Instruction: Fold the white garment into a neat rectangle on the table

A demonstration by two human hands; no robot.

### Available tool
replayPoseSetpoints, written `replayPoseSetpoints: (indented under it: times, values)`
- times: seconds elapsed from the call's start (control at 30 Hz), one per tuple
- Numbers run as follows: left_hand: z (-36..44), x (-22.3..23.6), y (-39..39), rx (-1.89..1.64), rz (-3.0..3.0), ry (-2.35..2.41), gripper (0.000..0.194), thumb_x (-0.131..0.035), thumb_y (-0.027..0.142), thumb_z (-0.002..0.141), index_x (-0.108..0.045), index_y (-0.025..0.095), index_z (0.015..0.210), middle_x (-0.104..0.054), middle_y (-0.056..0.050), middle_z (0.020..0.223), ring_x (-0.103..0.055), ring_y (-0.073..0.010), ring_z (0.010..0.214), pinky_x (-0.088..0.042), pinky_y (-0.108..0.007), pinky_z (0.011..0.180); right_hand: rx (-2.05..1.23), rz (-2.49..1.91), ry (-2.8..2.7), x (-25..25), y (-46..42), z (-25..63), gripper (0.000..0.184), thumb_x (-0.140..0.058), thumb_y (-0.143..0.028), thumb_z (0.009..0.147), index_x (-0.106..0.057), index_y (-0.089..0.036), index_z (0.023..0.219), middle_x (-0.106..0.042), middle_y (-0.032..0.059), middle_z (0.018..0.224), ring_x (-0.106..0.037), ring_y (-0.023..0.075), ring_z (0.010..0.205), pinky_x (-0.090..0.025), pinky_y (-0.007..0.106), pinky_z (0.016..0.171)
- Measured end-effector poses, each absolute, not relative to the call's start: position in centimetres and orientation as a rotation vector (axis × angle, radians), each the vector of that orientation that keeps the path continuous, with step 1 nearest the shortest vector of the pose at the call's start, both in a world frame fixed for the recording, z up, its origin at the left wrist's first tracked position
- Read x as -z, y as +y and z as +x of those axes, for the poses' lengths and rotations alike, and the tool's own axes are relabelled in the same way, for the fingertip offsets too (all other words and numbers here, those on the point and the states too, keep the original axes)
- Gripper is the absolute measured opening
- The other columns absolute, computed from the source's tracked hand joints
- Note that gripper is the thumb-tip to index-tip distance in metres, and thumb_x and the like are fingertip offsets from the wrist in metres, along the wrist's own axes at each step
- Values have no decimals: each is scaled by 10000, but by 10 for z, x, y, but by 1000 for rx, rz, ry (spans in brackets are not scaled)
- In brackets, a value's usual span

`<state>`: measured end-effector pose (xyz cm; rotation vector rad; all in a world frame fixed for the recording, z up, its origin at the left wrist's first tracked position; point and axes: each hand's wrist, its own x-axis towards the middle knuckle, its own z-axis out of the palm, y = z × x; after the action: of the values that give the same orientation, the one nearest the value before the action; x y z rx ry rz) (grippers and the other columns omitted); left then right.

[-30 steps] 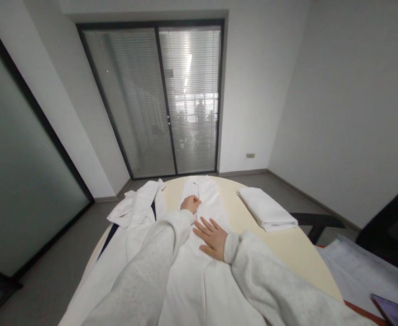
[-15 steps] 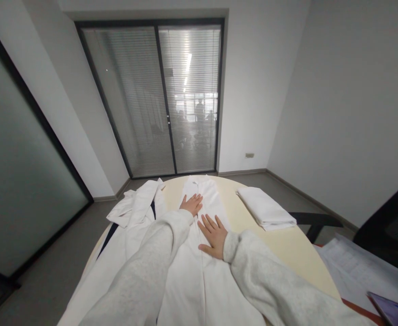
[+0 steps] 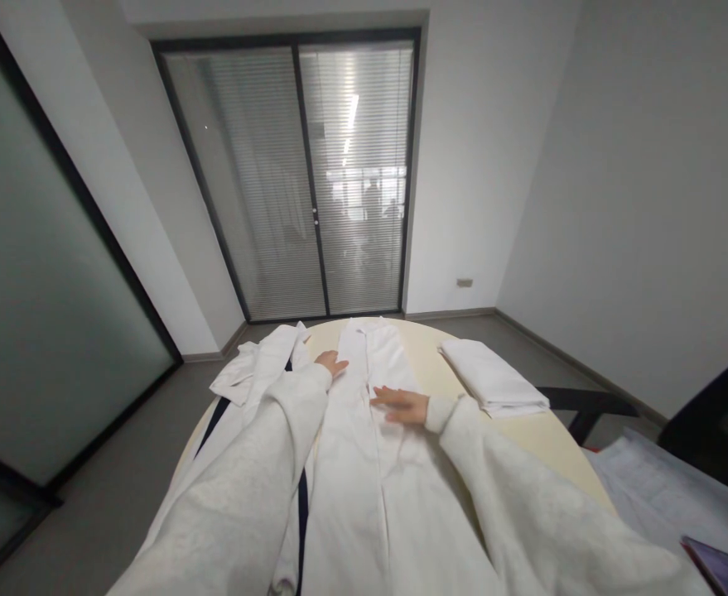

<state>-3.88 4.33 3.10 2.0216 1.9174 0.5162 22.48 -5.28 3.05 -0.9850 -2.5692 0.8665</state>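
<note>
A long white garment (image 3: 351, 463) lies lengthwise down the middle of the round cream table (image 3: 426, 352), a front seam running along it. At its left edge, near the far end, is my left hand (image 3: 331, 362), fingers stretched out and holding nothing. My right hand (image 3: 401, 406) hovers over or just touches the garment right of the seam, its fingers extended and slightly blurred. To the left lies a second white garment (image 3: 257, 364), loosely heaped, with dark cloth showing along its edge. My left sleeve covers part of it.
A folded white cloth (image 3: 494, 377) sits on the table's right side. Beyond the right edge are an office chair (image 3: 717, 414), papers (image 3: 655, 488) and a dark-screened device (image 3: 720, 567). Glass doors with blinds (image 3: 364, 248) stand behind the table.
My left hand has slid left from the garment's middle to its edge. The right hand has lifted and turned, moving slightly right. The view has shifted a little.
</note>
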Motion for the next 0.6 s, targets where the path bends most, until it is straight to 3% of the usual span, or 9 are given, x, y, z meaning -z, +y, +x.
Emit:
replayPoseSetpoints:
  times: [0.07,0.13,0.27,0.4,0.5,0.6]
  values:
    - [-46,-28,42,-569,1966,1979,464,-559,410,742,-540,123,1107,-545,-140,1170,-490,-247,1099,-364,-280,895,-980,-1048,-2337,-38,-22,233,557,-368,-561,812,-475,-217,1237,-495,69,1253,-453,217,1147,-337,403,972]
    - [-47,-23,43,-627,1906,2032,435,-535,384,766,-531,127,1117,-569,-131,1129,-510,-235,1070,-374,-282,881,-779,-1283,-2194,-42,5,236,494,-400,-467,829,-478,-187,1229,-527,81,1212,-504,197,1085,-383,364,937]
    - [-45,-13,50,-730,1829,2053,434,-545,337,763,-504,152,1153,-595,-90,1088,-529,-203,1045,-387,-258,870,-333,-1660,-2100,-31,36,226,504,-530,-372,760,-490,-142,1207,-461,137,1264,-384,251,1196,-301,397,990]
    - [-47,-7,57,-790,1814,2009,501,-591,310,720,-484,150,1183,-603,-74,1087,-541,-189,1027,-387,-242,878,-115,-1849,-2044,-10,42,212,675,-519,-461,736,-385,-91,1285,-307,206,1358,-162,326,1293,-191,489,1003]
    - [-50,-5,61,-800,1795,1986,517,-610,283,691,-497,145,1177,-612,-81,1078,-545,-205,1026,-394,-258,875,-60,-1928,-2017,-2,47,210,709,-494,-517,721,-372,-120,1296,-309,191,1362,-180,332,1285,-176,514,993]
    - [-52,-5,62,-816,1760,1958,471,-603,226,679,-535,175,1143,-624,-66,1069,-558,-206,1014,-413,-258,852,-188,-1776,-2029,2,58,214,626,-516,-430,707,-403,-195,1276,-391,116,1329,-299,279,1245,-197,490,1008]
